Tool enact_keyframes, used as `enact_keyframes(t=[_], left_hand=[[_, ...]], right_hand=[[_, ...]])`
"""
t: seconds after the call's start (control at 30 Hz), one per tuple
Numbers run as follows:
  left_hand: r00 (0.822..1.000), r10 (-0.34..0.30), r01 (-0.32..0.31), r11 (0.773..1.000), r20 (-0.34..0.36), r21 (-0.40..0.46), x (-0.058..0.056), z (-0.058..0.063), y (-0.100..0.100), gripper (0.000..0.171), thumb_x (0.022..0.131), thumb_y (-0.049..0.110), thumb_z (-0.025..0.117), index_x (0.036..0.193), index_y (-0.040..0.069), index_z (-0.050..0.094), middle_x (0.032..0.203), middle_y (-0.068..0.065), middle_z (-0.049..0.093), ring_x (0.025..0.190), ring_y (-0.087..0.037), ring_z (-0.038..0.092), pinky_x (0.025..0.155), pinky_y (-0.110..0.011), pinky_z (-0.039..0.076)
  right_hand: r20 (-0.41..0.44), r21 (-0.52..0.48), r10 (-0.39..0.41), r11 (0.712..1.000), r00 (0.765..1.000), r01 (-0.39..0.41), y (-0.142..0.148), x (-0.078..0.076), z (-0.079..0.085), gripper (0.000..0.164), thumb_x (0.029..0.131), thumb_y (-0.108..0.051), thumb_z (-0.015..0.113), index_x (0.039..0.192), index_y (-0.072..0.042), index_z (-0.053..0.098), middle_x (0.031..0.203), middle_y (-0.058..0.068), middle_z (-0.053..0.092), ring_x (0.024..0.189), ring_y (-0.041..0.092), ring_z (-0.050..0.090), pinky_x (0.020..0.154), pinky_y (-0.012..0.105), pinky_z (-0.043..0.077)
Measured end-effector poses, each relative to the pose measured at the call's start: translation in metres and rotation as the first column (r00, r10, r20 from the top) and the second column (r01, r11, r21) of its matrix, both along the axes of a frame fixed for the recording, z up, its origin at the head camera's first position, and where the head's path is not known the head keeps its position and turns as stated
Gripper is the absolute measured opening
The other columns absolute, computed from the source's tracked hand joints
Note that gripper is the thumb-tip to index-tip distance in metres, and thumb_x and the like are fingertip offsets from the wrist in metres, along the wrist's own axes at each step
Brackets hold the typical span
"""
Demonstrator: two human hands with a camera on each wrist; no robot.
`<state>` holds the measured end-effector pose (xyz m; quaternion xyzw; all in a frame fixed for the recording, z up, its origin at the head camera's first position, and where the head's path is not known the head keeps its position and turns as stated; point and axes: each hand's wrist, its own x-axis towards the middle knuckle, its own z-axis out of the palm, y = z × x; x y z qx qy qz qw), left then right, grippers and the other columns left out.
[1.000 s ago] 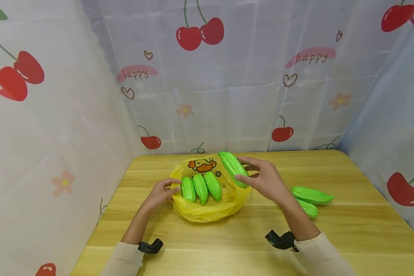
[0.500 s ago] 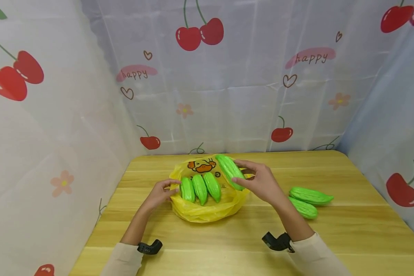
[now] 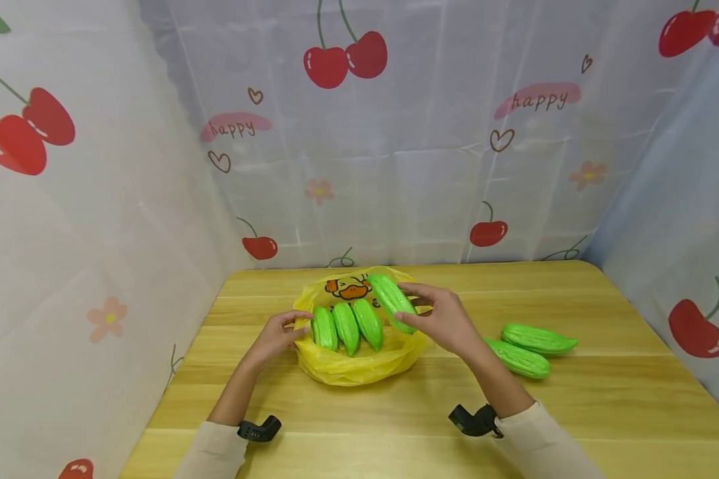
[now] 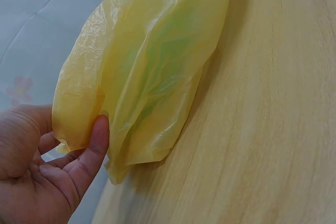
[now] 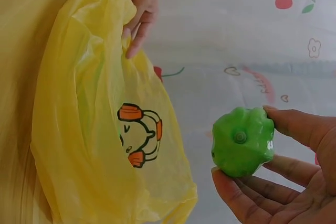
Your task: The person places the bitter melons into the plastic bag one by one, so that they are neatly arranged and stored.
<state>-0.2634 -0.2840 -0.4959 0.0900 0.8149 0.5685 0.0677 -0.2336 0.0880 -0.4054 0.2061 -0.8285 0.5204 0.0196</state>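
Observation:
My left hand (image 3: 275,337) pinches the left rim of a yellow plastic bag (image 3: 359,374); in the left wrist view the thumb lies over a fold of the bag (image 4: 152,72). Three green ridged bitter melons (image 3: 346,328) lie side by side inside it. Thumb and fingers of my right hand (image 3: 446,320) grip another bitter melon (image 3: 389,301), held tilted over the right part of the opening. The right wrist view shows this melon (image 5: 241,142) end-on, between the thumb and fingers, apart from the bag wall with its printed duck.
Two more bitter melons (image 3: 539,338) lie close together on the wooden table (image 3: 395,432), right of the bag and partly behind the right forearm. A cherry-patterned curtain (image 3: 365,166) hangs along the back and both sides.
My right hand has moved left and slightly down with its melon, further over the bag opening. More of the two melons on the table shows. My left hand keeps its place at the rim.

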Motion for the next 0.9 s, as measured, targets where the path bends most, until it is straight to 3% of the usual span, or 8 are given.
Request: enact_keyframes(t=[0.4,0.7,0.9], left_hand=[[1.0,-0.004,0.004,1.0,0.0,0.016,-0.001,-0.002,0.0,0.038,0.099,0.01,0.066,0.135,-0.002,0.061,0.138,-0.025,0.056,0.076,-0.017,0.062,0.062,-0.032,0.056],[1.0,0.018,-0.018,1.0,0.011,-0.002,-0.003,-0.002,0.0,0.036,0.099,0.012,0.067,0.134,0.002,0.064,0.134,-0.021,0.06,0.076,-0.017,0.062,0.064,-0.032,0.056],[1.0,0.011,-0.011,1.0,-0.005,-0.016,-0.002,-0.001,0.0,0.038,0.1,0.013,0.066,0.135,0.0,0.062,0.134,-0.023,0.06,0.074,-0.018,0.06,0.064,-0.04,0.057]], right_hand=[[-0.031,0.044,-0.001,0.999,1.0,0.002,-0.008,-0.001,-0.009,0.055,0.089,-0.021,0.081,0.14,-0.011,0.063,0.135,0.012,0.064,0.111,0.034,0.067,0.08,0.039,0.06],[-0.043,0.04,-0.009,0.999,0.999,0.011,-0.014,-0.004,-0.014,0.055,0.088,-0.019,0.082,0.139,-0.01,0.064,0.134,0.011,0.065,0.111,0.034,0.067,0.081,0.04,0.06],[-0.042,0.041,-0.006,0.999,0.999,0.008,-0.019,-0.007,-0.024,0.055,0.087,-0.021,0.082,0.138,-0.009,0.064,0.133,0.01,0.066,0.109,0.033,0.068,0.081,0.04,0.06]])
